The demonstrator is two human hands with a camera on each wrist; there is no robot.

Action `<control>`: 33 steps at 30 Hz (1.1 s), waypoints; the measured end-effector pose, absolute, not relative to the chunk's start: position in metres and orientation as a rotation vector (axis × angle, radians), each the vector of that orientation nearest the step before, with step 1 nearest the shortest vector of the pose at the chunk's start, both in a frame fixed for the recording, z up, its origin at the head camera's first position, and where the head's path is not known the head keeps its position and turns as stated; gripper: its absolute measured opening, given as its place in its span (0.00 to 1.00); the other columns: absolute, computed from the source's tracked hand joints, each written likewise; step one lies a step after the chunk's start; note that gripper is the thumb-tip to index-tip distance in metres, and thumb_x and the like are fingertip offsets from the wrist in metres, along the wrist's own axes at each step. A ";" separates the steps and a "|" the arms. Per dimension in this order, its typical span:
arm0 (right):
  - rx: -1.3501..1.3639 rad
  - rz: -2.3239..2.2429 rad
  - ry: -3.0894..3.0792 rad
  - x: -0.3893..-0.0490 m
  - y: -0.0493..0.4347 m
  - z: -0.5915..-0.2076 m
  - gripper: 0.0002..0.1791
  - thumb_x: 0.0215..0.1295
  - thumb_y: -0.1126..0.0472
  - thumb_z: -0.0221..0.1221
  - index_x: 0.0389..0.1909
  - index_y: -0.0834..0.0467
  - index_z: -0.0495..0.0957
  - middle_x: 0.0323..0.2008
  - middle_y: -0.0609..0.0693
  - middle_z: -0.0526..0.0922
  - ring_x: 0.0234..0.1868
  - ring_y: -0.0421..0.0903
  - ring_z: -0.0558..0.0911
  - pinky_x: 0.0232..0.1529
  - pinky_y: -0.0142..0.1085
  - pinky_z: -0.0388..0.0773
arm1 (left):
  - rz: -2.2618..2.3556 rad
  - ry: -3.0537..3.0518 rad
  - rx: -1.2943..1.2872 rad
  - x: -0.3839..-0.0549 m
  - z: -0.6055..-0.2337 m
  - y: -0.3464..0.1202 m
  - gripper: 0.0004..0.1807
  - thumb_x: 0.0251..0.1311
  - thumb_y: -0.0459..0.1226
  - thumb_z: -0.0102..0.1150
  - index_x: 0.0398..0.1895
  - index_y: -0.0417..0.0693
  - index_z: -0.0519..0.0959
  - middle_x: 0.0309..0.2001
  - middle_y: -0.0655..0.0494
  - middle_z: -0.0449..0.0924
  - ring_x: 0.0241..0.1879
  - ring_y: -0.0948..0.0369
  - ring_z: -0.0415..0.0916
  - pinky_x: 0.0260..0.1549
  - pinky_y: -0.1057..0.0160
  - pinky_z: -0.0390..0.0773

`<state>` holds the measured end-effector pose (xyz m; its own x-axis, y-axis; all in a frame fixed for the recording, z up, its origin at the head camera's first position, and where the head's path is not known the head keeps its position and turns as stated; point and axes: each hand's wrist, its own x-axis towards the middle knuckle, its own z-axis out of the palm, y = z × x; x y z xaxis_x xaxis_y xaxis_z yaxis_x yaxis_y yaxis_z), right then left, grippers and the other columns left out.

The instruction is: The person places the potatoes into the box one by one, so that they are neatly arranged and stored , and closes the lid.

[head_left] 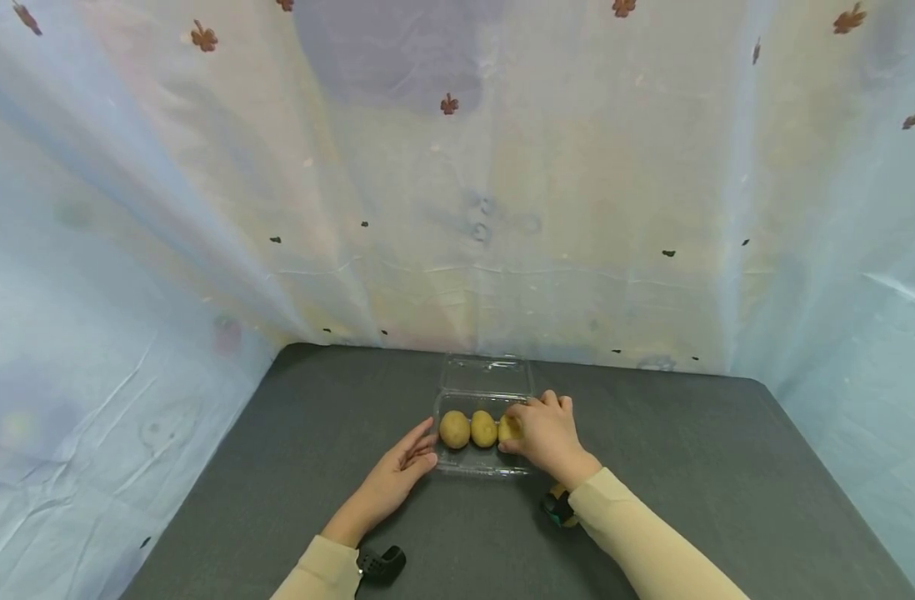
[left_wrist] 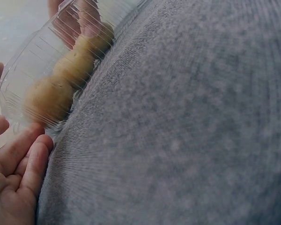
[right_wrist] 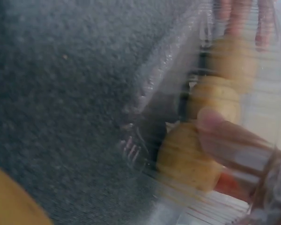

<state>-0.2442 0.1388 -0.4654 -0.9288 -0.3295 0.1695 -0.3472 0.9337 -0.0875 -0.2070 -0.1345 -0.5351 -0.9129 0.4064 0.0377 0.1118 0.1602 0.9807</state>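
A clear plastic clamshell box [head_left: 483, 469] lies with its lid [head_left: 487, 373] folded back. Three potatoes sit in it in a row: a left potato [head_left: 454, 429], a middle potato [head_left: 483, 429] and a right potato [head_left: 509, 429]. My right hand [head_left: 551, 433] reaches in over the right wall and holds the right potato between thumb and fingers; the right wrist view, blurred, shows the thumb [right_wrist: 210, 122] against it through the ribbed wall. My left hand [head_left: 396, 475] is at the box's left side, fingers extended, their tips at the wall [left_wrist: 18, 101].
A yellow rounded thing [right_wrist: 14, 199] lies on the dark grey table [head_left: 337, 400] below my right wrist, partly hidden by the black wrist camera [head_left: 555, 507]. Pale patterned sheeting [head_left: 540, 183] hangs behind the table and at both sides.
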 end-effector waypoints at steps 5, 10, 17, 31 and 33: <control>0.512 0.235 -2.922 -0.242 0.142 -0.467 0.28 0.46 0.38 0.72 0.49 0.46 0.84 0.40 0.45 0.82 0.36 0.47 0.65 0.42 0.49 0.58 | 1.817 2.209 0.496 -0.208 -0.537 -0.135 0.33 0.73 0.46 0.49 0.76 0.65 0.50 0.71 0.51 0.59 0.67 0.54 0.61 0.63 0.51 0.64; 0.499 0.356 -2.913 -0.240 0.148 -0.465 0.30 0.50 0.39 0.71 0.54 0.47 0.82 0.45 0.46 0.82 0.40 0.47 0.68 0.44 0.49 0.57 | 1.817 2.228 0.518 -0.207 -0.537 -0.135 0.34 0.72 0.48 0.50 0.77 0.63 0.50 0.71 0.48 0.59 0.68 0.52 0.61 0.64 0.50 0.63; 0.470 0.561 -2.893 -0.235 0.164 -0.454 0.31 0.51 0.39 0.70 0.56 0.45 0.80 0.48 0.46 0.82 0.44 0.48 0.70 0.43 0.47 0.55 | 1.835 2.223 0.513 -0.208 -0.537 -0.134 0.35 0.72 0.45 0.50 0.77 0.56 0.49 0.71 0.44 0.59 0.68 0.48 0.60 0.64 0.47 0.61; 0.397 0.961 -2.911 -0.219 0.213 -0.455 0.33 0.52 0.38 0.69 0.58 0.47 0.78 0.54 0.48 0.79 0.52 0.53 0.74 0.55 0.54 0.63 | 1.858 2.195 0.500 -0.207 -0.537 -0.134 0.33 0.73 0.44 0.49 0.77 0.60 0.49 0.71 0.45 0.59 0.68 0.49 0.60 0.64 0.48 0.62; 0.366 1.012 -2.930 -0.216 0.218 -0.455 0.33 0.52 0.37 0.68 0.58 0.45 0.78 0.55 0.48 0.79 0.53 0.53 0.75 0.52 0.52 0.69 | 1.859 2.186 0.500 -0.208 -0.536 -0.134 0.33 0.74 0.43 0.48 0.77 0.60 0.49 0.71 0.45 0.58 0.68 0.49 0.60 0.64 0.48 0.62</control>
<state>-0.2162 0.2183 -0.4548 -0.9722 -0.2138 0.0951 -0.2269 0.7622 -0.6063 -0.2076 -0.1339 -0.5364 -0.9157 0.3991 0.0462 0.1096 0.1375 0.9844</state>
